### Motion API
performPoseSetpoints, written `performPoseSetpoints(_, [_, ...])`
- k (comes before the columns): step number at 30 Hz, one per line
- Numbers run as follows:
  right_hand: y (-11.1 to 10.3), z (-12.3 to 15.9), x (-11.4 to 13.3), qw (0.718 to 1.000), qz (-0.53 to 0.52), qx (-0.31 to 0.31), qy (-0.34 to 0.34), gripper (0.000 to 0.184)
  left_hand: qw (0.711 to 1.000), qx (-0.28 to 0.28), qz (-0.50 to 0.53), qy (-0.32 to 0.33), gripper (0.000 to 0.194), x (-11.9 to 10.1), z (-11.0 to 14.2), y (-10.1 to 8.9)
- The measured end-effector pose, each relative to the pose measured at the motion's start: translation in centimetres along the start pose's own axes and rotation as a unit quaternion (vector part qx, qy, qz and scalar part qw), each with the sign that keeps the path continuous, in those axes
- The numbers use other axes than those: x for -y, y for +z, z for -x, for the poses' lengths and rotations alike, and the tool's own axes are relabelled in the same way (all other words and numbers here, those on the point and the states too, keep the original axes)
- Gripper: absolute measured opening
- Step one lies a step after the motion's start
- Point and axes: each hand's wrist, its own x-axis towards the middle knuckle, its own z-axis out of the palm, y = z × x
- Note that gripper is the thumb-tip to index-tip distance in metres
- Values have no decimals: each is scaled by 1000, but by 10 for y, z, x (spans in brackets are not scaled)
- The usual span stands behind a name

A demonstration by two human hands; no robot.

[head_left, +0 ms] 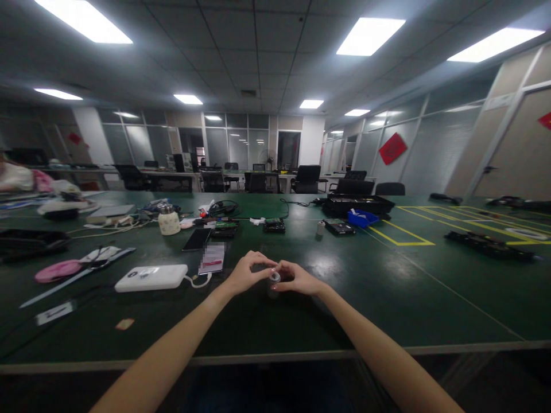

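In front of me on the green table, a small grey cylinder (273,291) with a ring-shaped top stands upright. My left hand (251,273) reaches it from the left, thumb and fingers curved together at its top. From the right, my right hand (298,279) closes thumb and fingers around the upper side. The fingertips of both hands meet at the rim and partly hide it. A phone (212,258) with a lit screen and a white power bank (151,277) with a short cable lie left of my hands.
A pale cylinder (321,228) stands beside a hard drive (340,226) and a blue tray (362,218). A cream bottle (168,220) stands farther left, near cables. A pink-handled item (58,271) lies at left. Yellow tape (402,243) marks the right side.
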Motion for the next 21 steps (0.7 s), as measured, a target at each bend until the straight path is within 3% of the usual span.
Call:
performPoseSetpoints(5, [1,1,3,998,30,-45,-25,36,997,-66,7,-42,26,7,-2,1])
performPoseSetpoints(10, [1,2,7,983,141,-91,-75,33,997,-44,-38,-43,29,13,-2,2])
performPoseSetpoints(14, [-10,-5,0,950,190,-216,-123,28,997,-40,-66,-29,29,14,-2,3])
performPoseSetpoints(17, [-25,-10,-13,889,305,-337,-54,25,996,-39,-81,-27,30,14,-2,4])
performPoseSetpoints(19, [-35,-11,-21,850,382,-361,28,22,994,-41,-92,-32,31,15,-3,4])
performPoseSetpoints(21, [-43,-11,-28,829,429,-347,89,20,993,-40,-103,-36,33,15,-2,4])
